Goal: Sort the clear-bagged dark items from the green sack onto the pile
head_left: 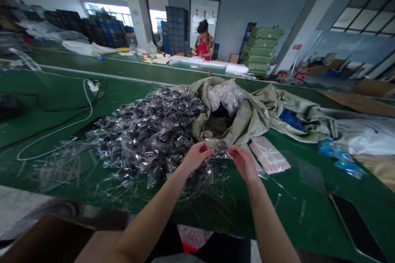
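Between my two hands a clear plastic bag with a dark round item inside [221, 147] is stretched sideways above the table. My left hand [199, 157] pinches its left end, and my right hand [243, 161] grips the right end. What exactly the dark item is, I cannot make out. To the left lies a large heap of dark items in clear bags [154, 127]. Just beyond my hands, a grey-green woven sack [247, 119] lies with its mouth toward me. A stack of flat clear bags [270, 155] is beside my right hand.
A phone [358, 224] lies at the right front. Thin plastic strips [64, 162] litter the green table [234, 209]. A white cable [55, 129] curls at the left. Blue plastic pieces [342, 158] lie right. Across the tables a person in a red apron [203, 47] stands by white stacks.
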The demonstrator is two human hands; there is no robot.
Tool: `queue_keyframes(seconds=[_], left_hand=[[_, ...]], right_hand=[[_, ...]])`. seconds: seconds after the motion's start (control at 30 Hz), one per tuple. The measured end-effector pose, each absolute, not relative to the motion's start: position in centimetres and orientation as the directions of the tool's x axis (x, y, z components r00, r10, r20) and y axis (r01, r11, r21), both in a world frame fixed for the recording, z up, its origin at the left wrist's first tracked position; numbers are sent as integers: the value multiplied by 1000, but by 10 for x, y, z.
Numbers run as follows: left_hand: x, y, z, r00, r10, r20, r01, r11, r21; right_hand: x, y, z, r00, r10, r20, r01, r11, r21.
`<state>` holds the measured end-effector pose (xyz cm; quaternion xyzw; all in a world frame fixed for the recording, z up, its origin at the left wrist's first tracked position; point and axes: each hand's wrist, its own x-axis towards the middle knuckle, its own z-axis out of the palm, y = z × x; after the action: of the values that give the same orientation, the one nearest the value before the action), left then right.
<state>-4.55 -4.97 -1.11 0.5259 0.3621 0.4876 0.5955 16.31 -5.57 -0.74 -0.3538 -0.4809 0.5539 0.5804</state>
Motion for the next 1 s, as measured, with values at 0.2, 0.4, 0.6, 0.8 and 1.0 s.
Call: queue_keyframes(seconds=[0.2, 0.4, 0.6, 0.8, 1.0], left_hand=[[-51, -55, -8, 277, 958, 73, -282, 8, 959], [-48, -61, -6, 324, 944, 61, -496, 115, 861], [-42, -66, -4, 371, 928, 42, -377, 109, 920], [-42, -69, -1, 347, 937, 30, -324, 90, 942], [-48, -71, 2, 412, 909, 69, -258, 44, 965]], right_hand=[[155, -53, -16, 22, 991, 130, -219, 132, -967], [147, -54, -17, 19, 989, 144, -278, 143, -950], [139, -57, -12, -24, 984, 176, -297, 161, -941], [136, -61, -6, -48, 982, 184, -356, 155, -921], [137, -64, -13, -57, 991, 125, -381, 94, -920]])
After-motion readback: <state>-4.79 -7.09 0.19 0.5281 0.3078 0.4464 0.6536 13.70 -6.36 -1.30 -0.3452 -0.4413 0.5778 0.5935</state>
